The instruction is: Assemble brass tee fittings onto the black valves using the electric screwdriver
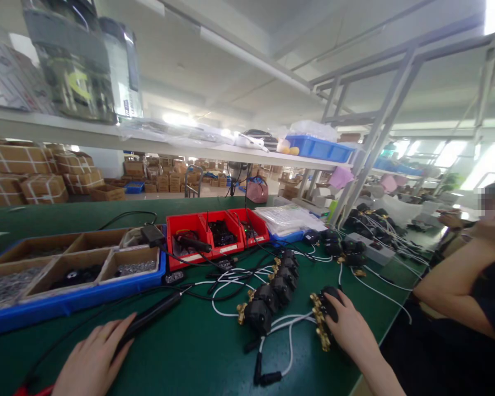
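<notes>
My left hand is closed around the rear part of a slim black electric screwdriver, whose thin tip points away to the right. My right hand rests over a black valve body with brass fittings, its fingers curled on the black part. Between the hands lies a row of similar black valves with brass fittings. White cables run from them, ending in black connectors near the front. Part of the held valve is hidden under my fingers.
A blue divided tray of screws and small parts stands left, beside red bins. More valves and cables lie to the right, where another person sits. A shelf crosses above the green bench.
</notes>
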A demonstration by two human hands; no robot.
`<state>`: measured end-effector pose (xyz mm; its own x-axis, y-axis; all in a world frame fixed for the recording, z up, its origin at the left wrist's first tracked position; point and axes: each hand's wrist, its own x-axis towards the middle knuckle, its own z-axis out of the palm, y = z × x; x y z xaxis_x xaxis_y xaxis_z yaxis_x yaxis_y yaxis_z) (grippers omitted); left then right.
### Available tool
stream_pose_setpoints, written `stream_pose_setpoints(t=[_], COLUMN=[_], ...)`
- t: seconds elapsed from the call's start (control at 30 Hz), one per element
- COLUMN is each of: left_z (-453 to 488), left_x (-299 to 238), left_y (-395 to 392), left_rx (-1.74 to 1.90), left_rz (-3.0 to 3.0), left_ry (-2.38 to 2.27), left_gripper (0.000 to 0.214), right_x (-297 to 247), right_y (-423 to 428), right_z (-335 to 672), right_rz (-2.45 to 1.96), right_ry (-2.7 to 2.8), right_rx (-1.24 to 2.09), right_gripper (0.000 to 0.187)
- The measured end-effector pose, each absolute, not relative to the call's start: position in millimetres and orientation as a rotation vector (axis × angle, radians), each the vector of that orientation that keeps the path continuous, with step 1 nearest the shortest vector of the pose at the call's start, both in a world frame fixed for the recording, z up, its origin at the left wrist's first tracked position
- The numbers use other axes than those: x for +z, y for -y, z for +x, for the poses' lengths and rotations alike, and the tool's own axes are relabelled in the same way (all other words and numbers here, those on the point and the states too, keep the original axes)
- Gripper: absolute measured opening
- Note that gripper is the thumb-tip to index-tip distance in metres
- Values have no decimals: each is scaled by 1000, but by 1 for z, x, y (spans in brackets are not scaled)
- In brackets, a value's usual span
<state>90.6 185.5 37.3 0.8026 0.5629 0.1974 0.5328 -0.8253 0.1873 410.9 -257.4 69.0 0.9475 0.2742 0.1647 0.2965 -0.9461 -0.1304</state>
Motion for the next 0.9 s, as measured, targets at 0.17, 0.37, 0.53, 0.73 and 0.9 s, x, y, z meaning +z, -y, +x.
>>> stream_pose_setpoints(t=[0.17,0.37,0.53,0.73,0.9], left_z=[92,96,95,97,98], left_x=[29,32,24,18,37], left_y=[-188,-185,-192,-194,-183], left_rx=[472,427,366,390,327], left_rz=[2840,2839,2853,2907,2901], left_ry=[-885,-879,-896,-917,-948], left_gripper=[60,62,64,67,71], right_x=[75,77,92,103,97], right_y=[249,213,192,152,108], right_z=[470,517,506,393,325], right_rz=[-2958,-2909,-2859,-2696,-2711], right_ry=[416,489,517,714,817], right_rx=[-238,-248,-303,-428,-216], right_gripper=[42,39,43,45,63])
